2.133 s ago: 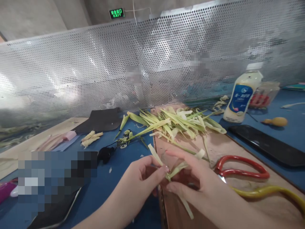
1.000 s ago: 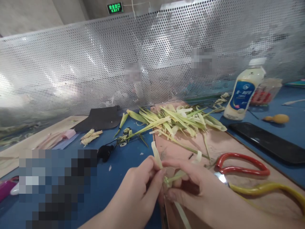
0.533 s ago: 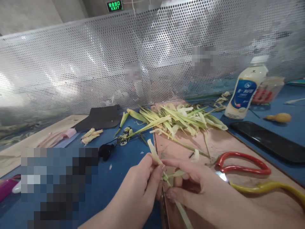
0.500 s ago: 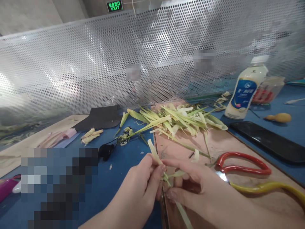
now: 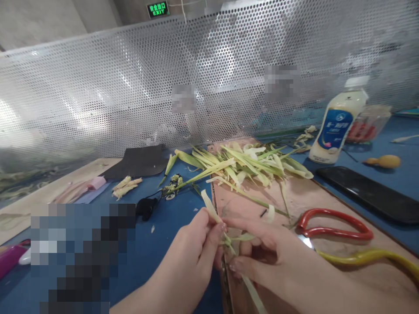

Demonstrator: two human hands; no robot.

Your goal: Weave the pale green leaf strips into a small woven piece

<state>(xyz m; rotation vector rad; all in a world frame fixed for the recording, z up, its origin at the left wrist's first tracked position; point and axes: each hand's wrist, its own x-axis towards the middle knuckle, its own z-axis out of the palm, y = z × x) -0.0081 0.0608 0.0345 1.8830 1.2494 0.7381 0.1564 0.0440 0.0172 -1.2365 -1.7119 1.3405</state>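
My left hand [image 5: 193,257] and my right hand [image 5: 271,257] meet low in the middle, both pinched on thin pale green leaf strips [image 5: 234,242]. One strip [image 5: 209,205] sticks up past my left fingers, another [image 5: 253,296] hangs down below my right fingers. The hands work over the near left edge of a pinkish board [image 5: 310,196]. A heap of cut green and yellow leaves [image 5: 244,165] lies on the board's far end.
Red-handled scissors [image 5: 334,224] and a yellow loop [image 5: 369,257] lie on the board to the right. A white bottle [image 5: 337,126], a black phone [image 5: 369,192] and a small yellow gourd [image 5: 384,161] are at the right. A perforated metal screen [image 5: 131,87] closes the back.
The hands have drawn a little closer together and lower, still folding the strips. The upright strip has tilted slightly left. Nothing else on the table has moved.
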